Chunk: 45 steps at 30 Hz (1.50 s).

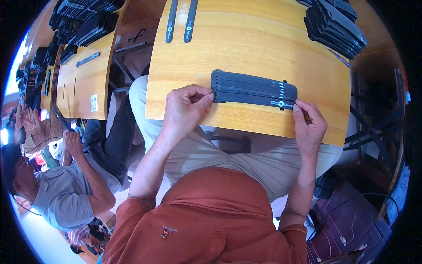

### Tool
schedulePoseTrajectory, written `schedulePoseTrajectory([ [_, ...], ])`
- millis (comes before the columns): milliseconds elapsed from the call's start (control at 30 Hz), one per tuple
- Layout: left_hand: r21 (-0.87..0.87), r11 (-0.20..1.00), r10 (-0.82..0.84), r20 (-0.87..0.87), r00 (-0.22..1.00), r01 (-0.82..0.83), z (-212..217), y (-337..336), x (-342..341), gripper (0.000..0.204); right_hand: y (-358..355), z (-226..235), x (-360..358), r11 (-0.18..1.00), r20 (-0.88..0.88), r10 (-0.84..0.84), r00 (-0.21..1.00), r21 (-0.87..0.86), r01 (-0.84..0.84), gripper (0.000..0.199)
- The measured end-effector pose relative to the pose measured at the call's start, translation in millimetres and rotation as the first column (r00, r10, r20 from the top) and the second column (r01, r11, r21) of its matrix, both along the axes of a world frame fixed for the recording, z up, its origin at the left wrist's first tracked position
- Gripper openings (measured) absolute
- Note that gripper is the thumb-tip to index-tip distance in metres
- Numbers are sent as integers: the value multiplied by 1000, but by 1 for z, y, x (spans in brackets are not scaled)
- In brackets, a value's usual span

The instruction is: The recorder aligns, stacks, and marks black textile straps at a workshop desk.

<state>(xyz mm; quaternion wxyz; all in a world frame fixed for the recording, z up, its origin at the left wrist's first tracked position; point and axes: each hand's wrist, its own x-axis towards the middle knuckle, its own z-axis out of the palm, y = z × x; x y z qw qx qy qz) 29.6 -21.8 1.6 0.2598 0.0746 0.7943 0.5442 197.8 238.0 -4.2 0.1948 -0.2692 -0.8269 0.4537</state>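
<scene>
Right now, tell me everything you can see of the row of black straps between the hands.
The straps are long, flat and black, of what looks like fabric or rubber, laid side by side in an overlapping row on the wooden desk. Each has a small pale mark near its right end. The left hand pinches the left ends; the right hand touches the right end of the nearest strap. A thin dark band seems to cross them near the right end.

A stack of black flat straps (252,89) lies lengthwise near the near edge of the wooden bench (246,53). The straps are fanned slightly, each edge stepped behind the next. The right end shows small light markings; a narrow band crosses the stack there.
</scene>
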Motion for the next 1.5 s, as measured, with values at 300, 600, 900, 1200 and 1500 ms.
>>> schedulePoseTrajectory([
  [300,-40,999,-33,-1,999,33,0,-2,-1,13,0,0,0,998,-6,28,1000,53,-28,12],
  [600,-16,999,-38,-14,999,38,-2,-2,-1,12,0,0,-1,994,-21,45,999,98,-43,12],
  [900,-7,999,-31,-2,1000,31,-1,-2,-1,12,2,-2,0,996,-15,51,999,69,-50,11],
  [1200,-14,1000,-21,14,1000,22,-2,-1,-1,12,2,-3,1,994,-31,59,998,97,-55,10],
  [1500,-20,1000,20,36,999,-19,5,2,-1,12,-1,-7,-1,995,-91,55,994,88,-47,9],
])
